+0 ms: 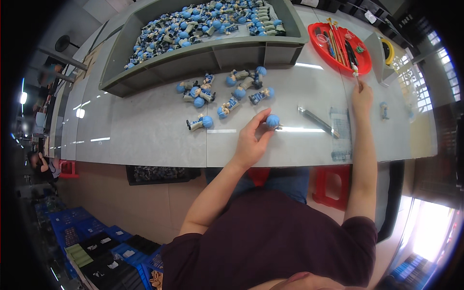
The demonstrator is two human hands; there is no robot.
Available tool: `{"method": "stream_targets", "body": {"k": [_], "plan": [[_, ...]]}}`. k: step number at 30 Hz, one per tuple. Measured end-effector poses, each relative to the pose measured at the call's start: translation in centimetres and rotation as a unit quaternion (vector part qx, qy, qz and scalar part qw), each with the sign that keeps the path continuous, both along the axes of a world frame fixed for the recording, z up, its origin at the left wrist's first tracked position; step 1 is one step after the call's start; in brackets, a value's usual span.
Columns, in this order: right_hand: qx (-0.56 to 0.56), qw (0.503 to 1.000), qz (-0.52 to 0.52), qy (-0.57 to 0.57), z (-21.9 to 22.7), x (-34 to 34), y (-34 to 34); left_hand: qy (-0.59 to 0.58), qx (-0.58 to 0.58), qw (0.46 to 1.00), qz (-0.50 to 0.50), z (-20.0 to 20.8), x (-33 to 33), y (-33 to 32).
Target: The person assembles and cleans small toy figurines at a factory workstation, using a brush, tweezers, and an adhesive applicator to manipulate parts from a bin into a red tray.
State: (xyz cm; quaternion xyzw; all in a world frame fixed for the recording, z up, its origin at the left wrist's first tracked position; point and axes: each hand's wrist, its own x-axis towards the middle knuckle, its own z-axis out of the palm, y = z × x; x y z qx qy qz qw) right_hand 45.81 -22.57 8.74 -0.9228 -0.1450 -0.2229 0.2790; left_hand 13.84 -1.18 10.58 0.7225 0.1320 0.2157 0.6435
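My left hand [253, 140] is closed on a small figurine [273, 121] with a round blue head, held between thumb and fingers above the table's near part. My right hand [362, 95] reaches far forward on the right, fingers pinched on a thin stick-like tool [357, 81]. Its pale tip meets the near rim of a red oval tray [333, 59], and the exact kind of tool is too small to make out. Several similar blue-headed figurines lie loose beyond my left hand, among them one figurine [200, 122] to its left.
A large grey crate [203, 57] full of figurines stands at the back. Brushes [337, 42] lie in the red tray. A flat metal bar [319, 122] rests between my hands. Right of my forearm lies another small figurine [384, 110], near a grey bin [385, 67] with yellow tape.
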Motion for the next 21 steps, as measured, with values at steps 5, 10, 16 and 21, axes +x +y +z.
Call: {"method": "stream_targets", "body": {"k": [5, 10, 16, 21], "plan": [[-0.001, 1.000, 0.002, -0.004, 0.2, -0.6, 0.0, -0.027, 0.028, 0.999, 0.021, -0.2, -0.1, -0.1], [-0.048, 0.988, -0.059, -0.132, 3.4, -4.6, 1.6, -0.013, 0.015, 1.000, 0.021, 0.1, -0.3, -0.1], [0.081, 0.985, 0.087, -0.125, 4.9, -10.8, 3.3, -0.005, -0.007, 1.000, -0.005, -0.5, -0.2, 0.2], [0.155, 0.956, 0.248, 0.026, 5.1, -16.8, 5.3, -0.014, -0.014, 1.000, -0.006, -0.1, -0.1, 0.2]]}}
